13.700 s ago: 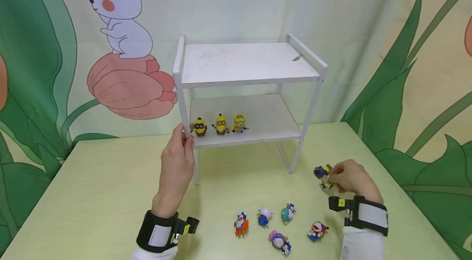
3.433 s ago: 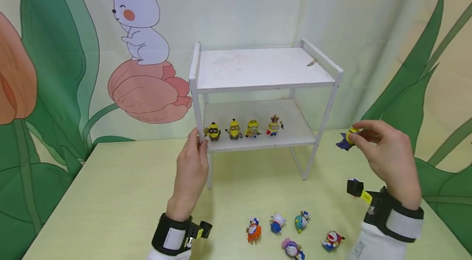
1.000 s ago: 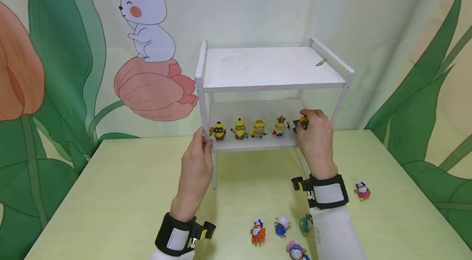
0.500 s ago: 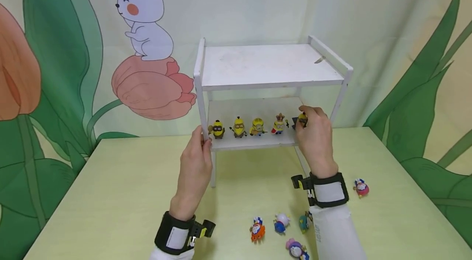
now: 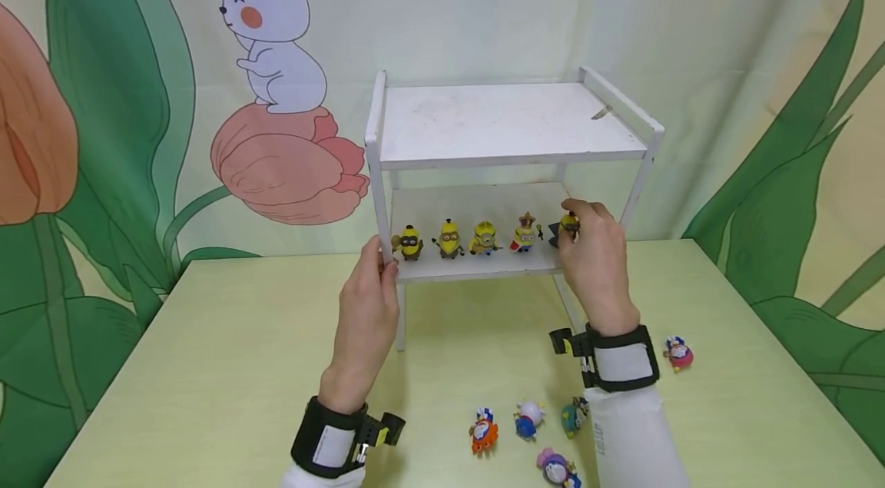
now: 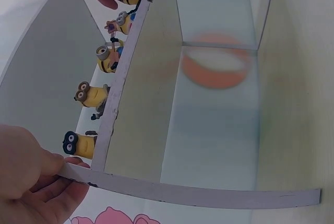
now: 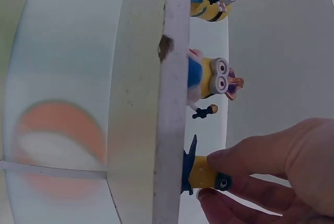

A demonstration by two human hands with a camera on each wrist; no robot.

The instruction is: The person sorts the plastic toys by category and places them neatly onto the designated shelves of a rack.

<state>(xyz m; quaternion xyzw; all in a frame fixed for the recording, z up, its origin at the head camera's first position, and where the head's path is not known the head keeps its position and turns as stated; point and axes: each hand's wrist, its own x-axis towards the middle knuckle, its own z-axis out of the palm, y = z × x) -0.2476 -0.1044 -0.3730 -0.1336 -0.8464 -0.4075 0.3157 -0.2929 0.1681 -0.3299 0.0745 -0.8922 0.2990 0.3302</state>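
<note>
Currently, the right hand pinches a small yellow plastic figurine with a dark blue cape between thumb and fingers, at the right end of the lower board of a white two-tier shelf rack. It is upright there; whether its base touches the board, I cannot tell. The left hand grips the rack's front left post at the lower board's height, fingers wrapped around it.

Four more yellow figurines stand upright in a row along the front of the rack's lower board, apart from one another. From the left end come a black-goggled one, a brown-goggled one with a pointed top, a one-eyed one with a brown instrument, and, nearest the caped one, a crowned one with a red-and-white cape.

On the pale yellow-green table, in front of the rack, lie an orange figurine, a white-and-blue one, a teal one beside the right sleeve, and a purple one nearer the person. A pinkish-red figurine lies off the rack's front right. Behind the rack hangs a cloth printed with a white rabbit.
</note>
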